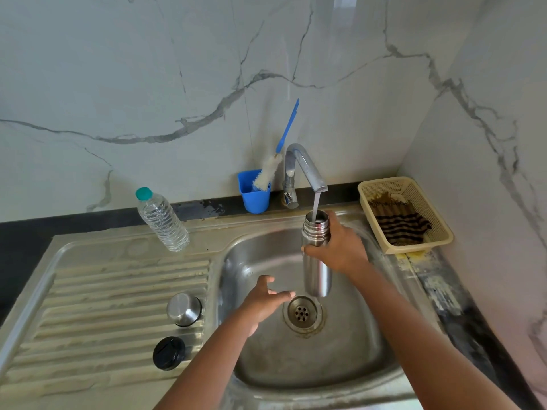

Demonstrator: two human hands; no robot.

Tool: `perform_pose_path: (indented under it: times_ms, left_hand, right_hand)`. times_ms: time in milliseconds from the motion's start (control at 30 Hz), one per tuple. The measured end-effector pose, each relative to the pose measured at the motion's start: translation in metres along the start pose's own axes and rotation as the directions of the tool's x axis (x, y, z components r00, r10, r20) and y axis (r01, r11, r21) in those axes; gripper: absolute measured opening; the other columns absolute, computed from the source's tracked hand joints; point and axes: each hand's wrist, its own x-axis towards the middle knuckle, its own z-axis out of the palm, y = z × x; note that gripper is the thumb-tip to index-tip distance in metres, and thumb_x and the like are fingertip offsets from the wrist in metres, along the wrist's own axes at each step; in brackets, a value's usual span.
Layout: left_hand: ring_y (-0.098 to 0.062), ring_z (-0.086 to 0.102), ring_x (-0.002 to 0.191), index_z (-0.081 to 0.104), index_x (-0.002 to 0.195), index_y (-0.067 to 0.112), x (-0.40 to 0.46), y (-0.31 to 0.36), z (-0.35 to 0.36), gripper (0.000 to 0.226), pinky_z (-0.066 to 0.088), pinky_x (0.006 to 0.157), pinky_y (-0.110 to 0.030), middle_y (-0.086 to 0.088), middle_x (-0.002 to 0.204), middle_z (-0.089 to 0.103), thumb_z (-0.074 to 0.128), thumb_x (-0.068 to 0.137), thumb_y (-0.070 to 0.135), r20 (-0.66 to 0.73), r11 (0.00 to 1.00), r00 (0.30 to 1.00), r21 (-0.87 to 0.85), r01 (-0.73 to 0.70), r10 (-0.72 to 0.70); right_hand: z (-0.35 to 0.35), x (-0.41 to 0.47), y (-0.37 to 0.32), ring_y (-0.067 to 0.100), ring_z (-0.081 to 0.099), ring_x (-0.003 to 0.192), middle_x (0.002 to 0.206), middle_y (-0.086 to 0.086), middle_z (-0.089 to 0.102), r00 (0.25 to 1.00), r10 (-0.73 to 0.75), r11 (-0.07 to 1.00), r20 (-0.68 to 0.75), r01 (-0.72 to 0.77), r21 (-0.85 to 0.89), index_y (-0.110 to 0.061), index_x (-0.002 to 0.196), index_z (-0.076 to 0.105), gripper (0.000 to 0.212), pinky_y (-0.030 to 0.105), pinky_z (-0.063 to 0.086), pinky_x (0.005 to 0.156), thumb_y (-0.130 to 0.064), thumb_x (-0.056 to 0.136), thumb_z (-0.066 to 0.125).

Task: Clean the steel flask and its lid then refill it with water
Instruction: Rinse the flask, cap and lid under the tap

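Note:
My right hand (pixel 340 247) grips the steel flask (pixel 316 273) near its neck and holds it upright over the sink basin (pixel 260 356). Water runs from the tap (pixel 307 170) into the flask's open mouth. My left hand (pixel 266 297) hovers over the basin left of the flask, fingers apart and holding nothing. On the ribbed drainboard (pixel 103 291) sit the steel cup lid (pixel 184 309) and, nearer to me, the black inner stopper (pixel 168 353).
A clear plastic water bottle (pixel 161 220) with a teal cap stands at the back of the drainboard. A blue cup (pixel 254 195) holding a bottle brush (pixel 270 170) is behind the tap. A cream basket (pixel 438 223) with a striped cloth sits at the right. The drain (pixel 302 313) lies below the flask.

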Motion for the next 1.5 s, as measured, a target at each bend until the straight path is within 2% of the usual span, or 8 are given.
perform_pose_path:
  times_ms: [100,233,367,500,800,1033,1200,1500]
  left_hand:
    - [-0.018,0.054,0.113,0.036,0.143,0.023,0.003,0.000,0.001,0.072,0.040,0.096,-0.031,-0.002,0.127,0.056,0.073,0.085,0.045,-0.042,1.000,0.999,-0.021,-0.020,0.019]
    - [-0.017,0.056,0.110,0.041,0.139,0.022,0.004,0.002,0.004,0.063,0.040,0.094,-0.029,-0.001,0.119,0.056,0.071,0.088,0.041,-0.081,0.997,0.996,-0.060,-0.043,0.038]
    - [-0.016,0.057,0.109,0.042,0.139,0.022,0.005,0.003,0.005,0.060,0.044,0.096,-0.030,-0.002,0.120,0.057,0.071,0.089,0.039,-0.074,0.995,0.995,-0.076,-0.068,0.062]
    - [-0.015,0.057,0.107,0.044,0.137,0.022,0.005,0.003,0.006,0.056,0.043,0.093,-0.029,-0.003,0.121,0.058,0.070,0.089,0.038,-0.088,0.993,0.994,-0.090,-0.074,0.067]
    - [-0.012,0.057,0.104,0.047,0.135,0.021,0.006,-0.001,0.010,0.052,0.044,0.091,-0.029,-0.003,0.119,0.060,0.069,0.091,0.036,-0.083,0.993,0.994,-0.082,-0.084,0.077]
    - [-0.010,0.057,0.102,0.047,0.133,0.022,0.006,0.000,0.008,0.052,0.044,0.087,-0.026,-0.001,0.117,0.061,0.070,0.090,0.039,-0.089,0.992,0.992,-0.077,-0.096,0.089]
    - [-0.011,0.060,0.099,0.052,0.127,0.022,0.004,0.009,0.002,0.049,0.046,0.072,-0.020,0.000,0.112,0.060,0.071,0.087,0.043,-0.103,0.991,0.987,-0.038,-0.128,0.124]
    - [-0.014,0.061,0.111,0.057,0.123,0.024,-0.004,0.022,-0.021,0.039,0.043,0.072,-0.017,-0.002,0.122,0.061,0.065,0.092,0.045,-0.096,0.980,0.986,-0.130,-0.150,0.138]
  right_hand:
    - [0.001,-0.007,-0.001,0.010,0.056,0.089,0.103,-0.012,0.060,0.981,-0.047,0.990,-0.188,0.070,0.120,-0.029,0.130,0.040,0.074,0.028,0.046,0.080,-0.041,0.070,0.082]
    - [0.006,-0.011,0.002,0.015,0.064,0.091,0.095,-0.013,0.062,0.997,-0.016,0.995,-0.076,0.023,0.099,-0.033,0.122,0.042,0.067,0.030,0.049,0.079,-0.042,0.069,0.082]
    - [0.019,-0.016,0.006,0.022,0.065,0.097,0.108,-0.006,0.068,0.978,-0.007,0.996,-0.211,0.026,0.086,-0.030,0.131,0.040,0.075,0.038,0.053,0.085,-0.044,0.069,0.080]
    - [0.016,-0.009,0.008,0.019,0.065,0.091,0.095,-0.010,0.063,0.996,0.024,0.999,-0.089,-0.020,0.049,-0.031,0.126,0.041,0.069,0.031,0.047,0.079,-0.043,0.070,0.080]
    - [0.022,-0.005,0.015,0.017,0.064,0.088,0.100,-0.005,0.066,0.997,-0.004,1.000,-0.080,0.004,-0.007,-0.032,0.127,0.039,0.071,0.036,0.052,0.084,-0.044,0.070,0.080]
    - [0.024,0.003,0.026,0.015,0.060,0.092,0.101,-0.008,0.059,0.978,0.205,0.951,0.044,-0.209,0.228,-0.031,0.128,0.040,0.075,0.033,0.054,0.080,-0.046,0.068,0.084]
    - [0.039,-0.009,0.057,0.030,0.070,0.090,0.108,0.012,0.066,0.813,0.420,0.563,0.404,-0.583,0.587,-0.020,0.120,0.047,0.057,0.045,0.062,0.071,-0.033,0.077,0.082]
    - [0.078,-0.055,0.080,0.024,0.063,0.064,0.082,0.016,0.062,0.501,0.433,0.183,0.750,-0.863,0.471,-0.002,0.107,0.058,0.059,0.032,0.058,0.056,-0.051,0.078,0.072]
